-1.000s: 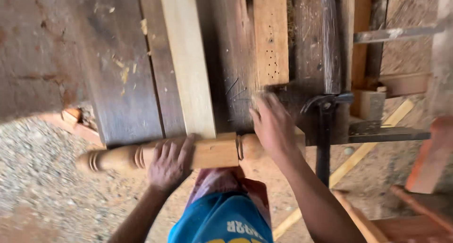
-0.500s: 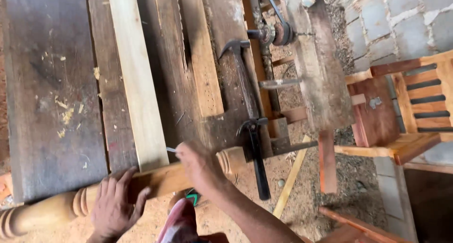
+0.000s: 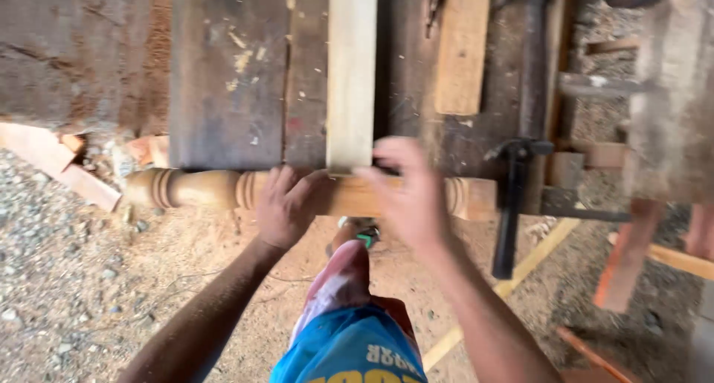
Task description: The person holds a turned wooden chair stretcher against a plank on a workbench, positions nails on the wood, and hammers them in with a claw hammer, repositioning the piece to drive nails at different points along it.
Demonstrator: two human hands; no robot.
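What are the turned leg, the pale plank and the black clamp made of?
Turned leg: wood, smooth, yellowish, visible grain and lathe rings; possibly unfinished. Pale plank: raw light wood, clean sawn faces, no coating visible. Black clamp: probably dark painted or blackened metal; blur leaves the finish open.

Dark plank workbench [image 3: 223, 93], sawdust-strewn gravel ground [image 3: 67, 294], daylight.

I see a smooth, matt turned wooden leg [image 3: 201, 188], a pale planed plank [image 3: 351, 71] at twelve o'clock, rough dark boards [image 3: 223, 78], dull black metal clamp [image 3: 513, 204].
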